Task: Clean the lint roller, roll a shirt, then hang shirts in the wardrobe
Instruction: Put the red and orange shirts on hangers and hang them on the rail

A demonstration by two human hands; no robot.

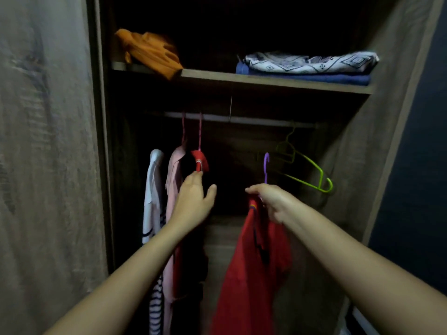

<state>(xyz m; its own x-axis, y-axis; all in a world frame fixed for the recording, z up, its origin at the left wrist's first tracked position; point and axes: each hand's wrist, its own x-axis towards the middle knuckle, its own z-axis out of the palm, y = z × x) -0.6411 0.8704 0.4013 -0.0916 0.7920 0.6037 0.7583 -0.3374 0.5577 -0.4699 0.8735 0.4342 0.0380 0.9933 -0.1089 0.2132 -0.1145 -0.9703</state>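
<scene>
Red shirt on purple hanger, green hangers beside.

An orange cloth lies crumpled at the left end of the upper shelf, one corner drooping over the front edge. At the right end, a white patterned fabric sits folded on top of a folded blue cloth. Outside, on the right, is a dark blue wall.
</scene>
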